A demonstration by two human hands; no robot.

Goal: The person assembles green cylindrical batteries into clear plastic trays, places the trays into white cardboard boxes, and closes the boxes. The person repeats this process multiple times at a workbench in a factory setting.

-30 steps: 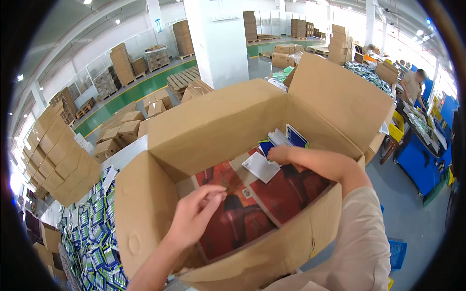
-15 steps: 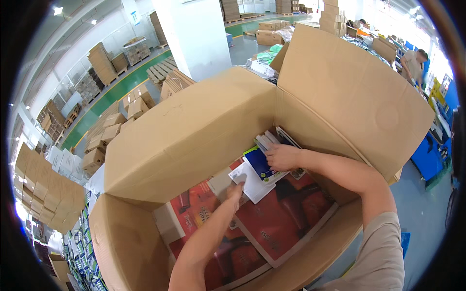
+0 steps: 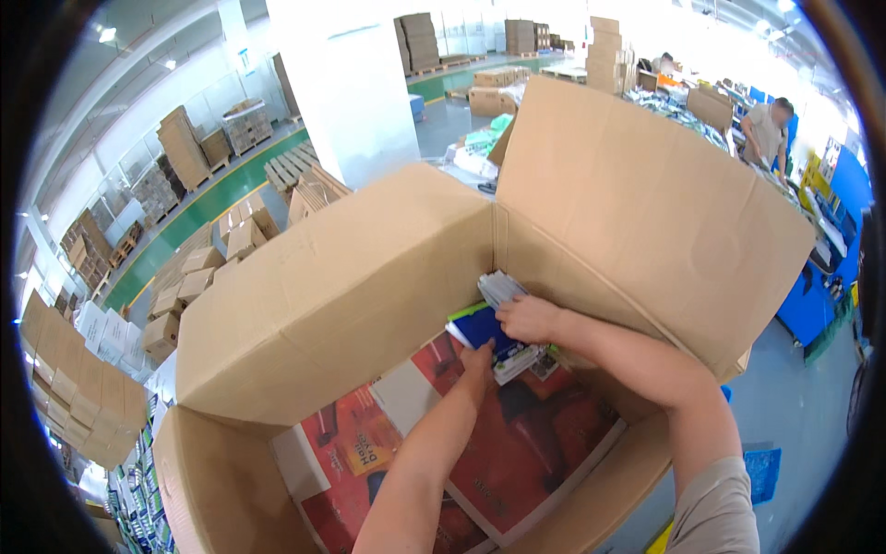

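Observation:
Deep inside a large open cardboard carton (image 3: 341, 295), both of my hands work at a small pile of thin flat packs in its far right corner. A blue pack with a green edge (image 3: 476, 322) lies on top, and white ones (image 3: 513, 367) show beneath it. My left hand (image 3: 477, 360) is closed on the pile's near left edge, thumb on the blue face. From the right, my right hand (image 3: 531, 319) curls its fingers over the pile, next to pale grey-white packs (image 3: 501, 288) fanned out behind it. Its fingertips are partly hidden.
Red printed boxes picturing hair dryers (image 3: 531, 434) cover the carton's bottom. The carton's tall flap (image 3: 646, 203) stands up at the right. Cardboard boxes (image 3: 245, 238) and a white pillar (image 3: 346, 102) are beyond it. A co-worker (image 3: 768, 134) stands at a cluttered bench, far right.
My left hand has moved up and right onto the blue pack. The white pack it held at the left now sits in line under the pile. The view has shifted slightly.

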